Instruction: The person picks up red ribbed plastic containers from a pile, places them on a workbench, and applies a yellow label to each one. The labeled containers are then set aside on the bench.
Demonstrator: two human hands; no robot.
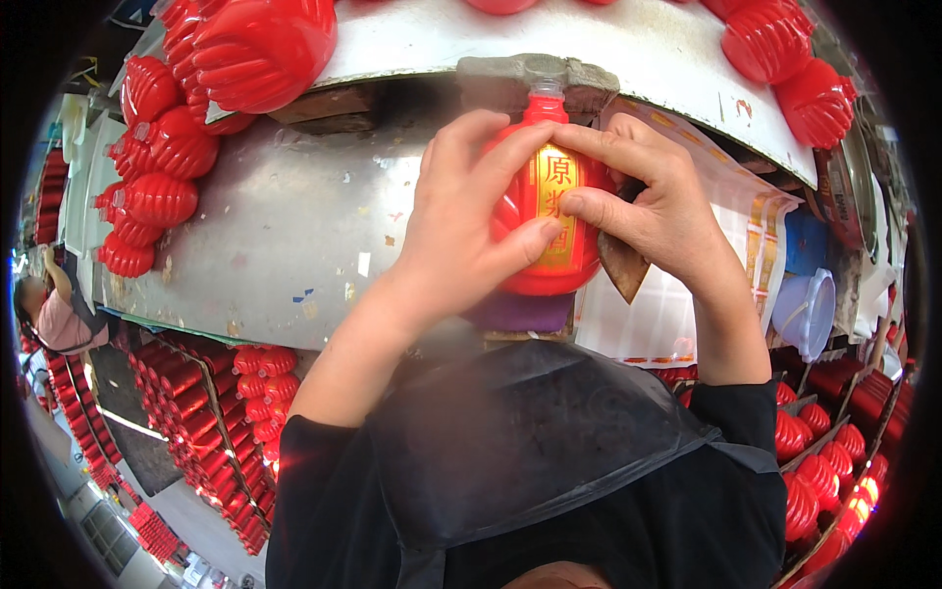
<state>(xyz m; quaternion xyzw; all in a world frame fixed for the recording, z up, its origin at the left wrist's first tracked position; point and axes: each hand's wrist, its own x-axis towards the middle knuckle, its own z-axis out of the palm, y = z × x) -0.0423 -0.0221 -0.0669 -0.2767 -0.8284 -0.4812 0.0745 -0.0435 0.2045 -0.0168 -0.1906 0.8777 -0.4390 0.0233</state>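
A glossy red bottle (549,281) with a clear threaded neck lies on the bench in front of me, its neck pointing away. On its face is a gold label (557,257) with red characters. My left hand (461,211) grips the bottle's left side, its thumb on the lower label and its index finger near the top. My right hand (653,191) is closed over the right side, thumb pressing the label and index fingertip at its upper edge. A brown pointed flat piece (623,267) shows below the right palm; whether that hand holds it is unclear. Purple material (520,310) lies under the bottle's base.
A grey block (491,83) stands behind the bottle's neck. White sheets with gold-and-red strips (721,285) lie right of it, near a pale bucket (805,312). Ribbed red bottles (162,142) pile up at left; others fill racks (201,412). Another person (64,314) is at far left.
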